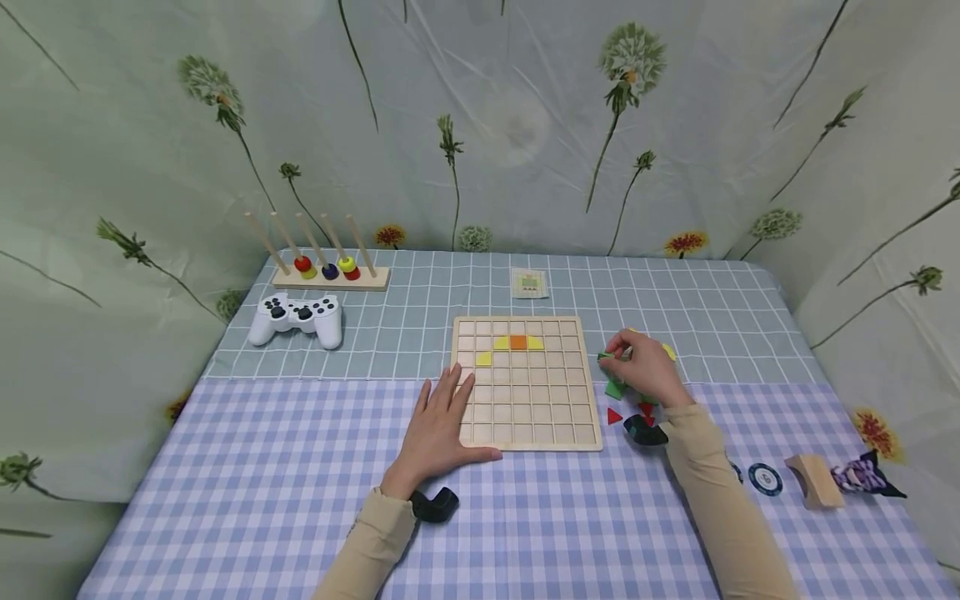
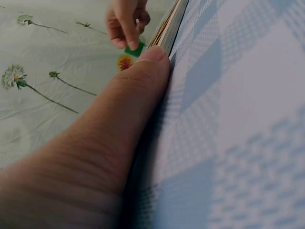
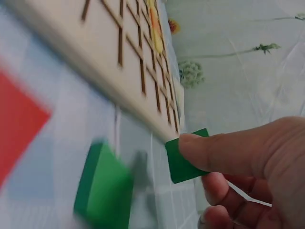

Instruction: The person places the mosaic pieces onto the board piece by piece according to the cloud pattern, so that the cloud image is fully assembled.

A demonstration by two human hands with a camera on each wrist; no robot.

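Observation:
My right hand point(image 1: 647, 367) pinches a green square tile point(image 3: 175, 162) between thumb and fingers, just off the right edge of the wooden grid board point(image 1: 523, 392). Below it lie another green piece point(image 1: 615, 390) and several red triangles point(image 1: 614, 416); the hand partly hides this pile. With fingers spread, my left hand point(image 1: 438, 429) rests at the board's lower left corner, thumb along the front edge. On the grid sit an orange square point(image 1: 518, 342) between two yellow pieces point(image 1: 536, 342), plus a yellow piece point(image 1: 483, 358) lower left.
A small pattern card point(image 1: 529, 283) lies behind the board. Back left are a white game controller point(image 1: 297, 319) and a peg stand point(image 1: 330, 279) with coloured beads. To the right are a round chip point(image 1: 765, 479), a wooden arch block point(image 1: 816, 481) and a small purple figure point(image 1: 862, 475).

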